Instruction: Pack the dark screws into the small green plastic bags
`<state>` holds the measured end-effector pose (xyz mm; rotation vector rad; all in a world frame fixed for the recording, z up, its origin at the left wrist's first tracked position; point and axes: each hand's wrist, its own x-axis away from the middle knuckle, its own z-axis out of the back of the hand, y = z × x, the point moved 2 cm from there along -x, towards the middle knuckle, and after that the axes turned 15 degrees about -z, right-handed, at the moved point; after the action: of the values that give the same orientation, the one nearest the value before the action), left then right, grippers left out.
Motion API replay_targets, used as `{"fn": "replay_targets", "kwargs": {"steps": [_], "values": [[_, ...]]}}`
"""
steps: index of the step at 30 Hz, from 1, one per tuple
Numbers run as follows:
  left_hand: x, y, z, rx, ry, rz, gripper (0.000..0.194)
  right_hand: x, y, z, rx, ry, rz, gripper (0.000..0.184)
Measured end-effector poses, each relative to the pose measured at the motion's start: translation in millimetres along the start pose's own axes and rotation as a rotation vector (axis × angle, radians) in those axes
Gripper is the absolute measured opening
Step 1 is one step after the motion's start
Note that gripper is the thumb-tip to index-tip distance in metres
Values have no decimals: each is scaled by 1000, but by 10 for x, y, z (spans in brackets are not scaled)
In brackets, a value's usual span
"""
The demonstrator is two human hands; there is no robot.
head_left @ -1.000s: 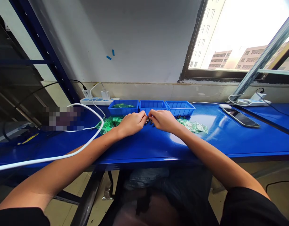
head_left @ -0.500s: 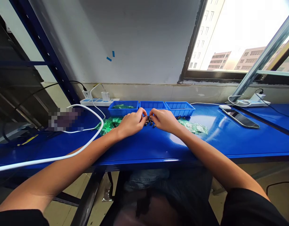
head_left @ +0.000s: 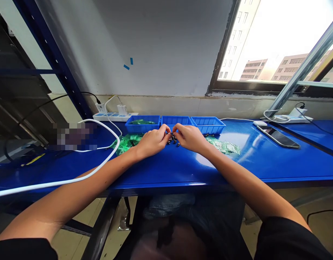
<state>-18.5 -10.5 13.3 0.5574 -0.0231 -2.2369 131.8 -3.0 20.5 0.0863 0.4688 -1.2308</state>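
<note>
My left hand (head_left: 153, 140) and my right hand (head_left: 188, 138) meet above the middle of the blue table, thumbs and fingers pinched towards each other. Whatever sits between the fingertips is too small to make out. Just beneath them lies a small heap of dark, shiny metal parts (head_left: 174, 139), partly covered by the fingers. Beside my left hand is a crumpled green plastic bag (head_left: 126, 142). A clear greenish bag (head_left: 223, 145) lies to the right of my right hand, with a few dark parts at its near end.
Three blue bins stand behind my hands: the left bin (head_left: 142, 128) with green plastic in it, the middle bin (head_left: 175, 119) and the right bin (head_left: 210, 126). A white cable (head_left: 82, 177) loops over my left forearm. A phone (head_left: 279, 137) lies at right, power strips (head_left: 112, 117) behind.
My fingertips have come slightly closer together over the dark parts. The bins and bags have stayed in place; the view has shifted a little.
</note>
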Motion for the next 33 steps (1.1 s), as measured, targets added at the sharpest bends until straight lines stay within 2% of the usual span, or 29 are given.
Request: {"fn": "replay_targets", "kwargs": {"steps": [10, 17, 20, 27, 33], "values": [[-2, 10, -5, 20, -30, 28, 28, 1, 0, -6, -35, 4, 40, 17], [-15, -12, -3, -12, -19, 17, 29, -53, 49, 17, 4, -8, -52, 22], [-26, -49, -2, -41, -20, 21, 26, -124, 188, 60, 3, 54, -135, 22], [-35, -118, -29, -93, -62, 1, 23, -243, 666, 188, 14, 277, -427, 22], [-53, -119, -54, -100, -101, 42, 20, -274, 910, 169, 38, 278, -637, 22]]}}
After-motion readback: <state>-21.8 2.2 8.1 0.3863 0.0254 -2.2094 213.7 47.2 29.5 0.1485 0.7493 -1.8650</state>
